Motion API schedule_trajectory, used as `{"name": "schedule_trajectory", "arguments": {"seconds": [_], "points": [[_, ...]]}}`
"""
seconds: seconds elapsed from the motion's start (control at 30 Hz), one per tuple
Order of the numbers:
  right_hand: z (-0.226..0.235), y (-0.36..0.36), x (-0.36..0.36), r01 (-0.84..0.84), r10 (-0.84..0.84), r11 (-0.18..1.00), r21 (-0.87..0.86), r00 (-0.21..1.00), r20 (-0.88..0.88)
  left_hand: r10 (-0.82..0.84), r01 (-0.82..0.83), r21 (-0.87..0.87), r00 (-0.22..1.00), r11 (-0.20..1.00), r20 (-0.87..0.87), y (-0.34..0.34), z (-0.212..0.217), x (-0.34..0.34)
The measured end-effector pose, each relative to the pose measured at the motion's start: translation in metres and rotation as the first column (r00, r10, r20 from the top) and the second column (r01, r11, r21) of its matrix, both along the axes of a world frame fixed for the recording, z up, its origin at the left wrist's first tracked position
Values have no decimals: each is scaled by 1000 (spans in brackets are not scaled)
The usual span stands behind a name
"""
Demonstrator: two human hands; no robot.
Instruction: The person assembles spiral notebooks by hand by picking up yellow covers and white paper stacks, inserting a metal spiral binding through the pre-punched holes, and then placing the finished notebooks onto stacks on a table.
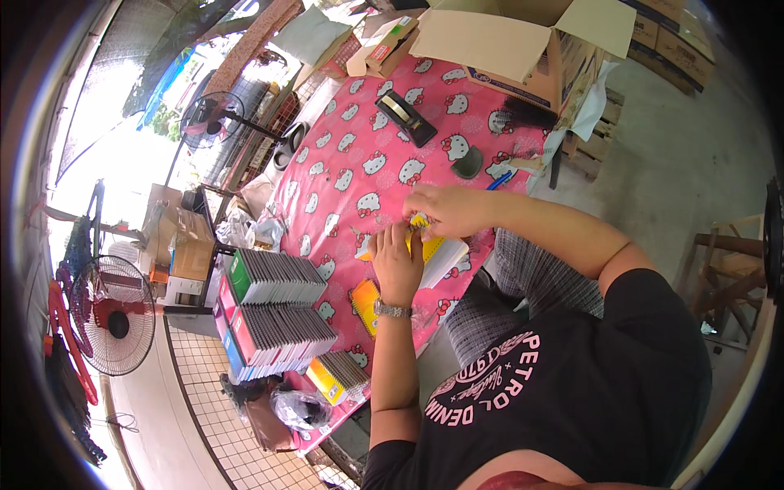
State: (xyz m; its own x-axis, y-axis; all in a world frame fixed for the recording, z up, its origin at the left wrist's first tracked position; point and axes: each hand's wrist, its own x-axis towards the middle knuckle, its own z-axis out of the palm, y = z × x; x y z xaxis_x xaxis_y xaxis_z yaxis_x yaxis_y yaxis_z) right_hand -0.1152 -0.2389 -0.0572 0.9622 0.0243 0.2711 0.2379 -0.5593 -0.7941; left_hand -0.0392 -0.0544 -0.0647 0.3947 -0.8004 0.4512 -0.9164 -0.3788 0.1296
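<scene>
Here, the left hand [398,263] and right hand [445,210] both pinch a small yellow spiral-bound paper notebook [428,245] over the glossy pink patterned vinyl tablecloth [359,155].

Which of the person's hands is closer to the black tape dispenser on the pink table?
The right. The right hand lies just below the tape dispenser, on the yellow notebook. The left hand sits lower, farther from the dispenser, also on the notebook.

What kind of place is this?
Probably a small packing spot on a porch: stacks of notebooks on a pink table, a cardboard box, and a tape dispenser.
</scene>
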Motion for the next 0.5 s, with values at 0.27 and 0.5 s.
{"name": "schedule_trajectory", "arguments": {"seconds": [0.27,0.5], "points": [[-124,-85,69,364,-568,718,-594,799,-197,-21,23,10,990,1000,-141,14,-8,13],[-139,-114,56,174,-383,810,-560,880,-280,251,-252,-24,968,968,-31,17,-14,-3]]}}
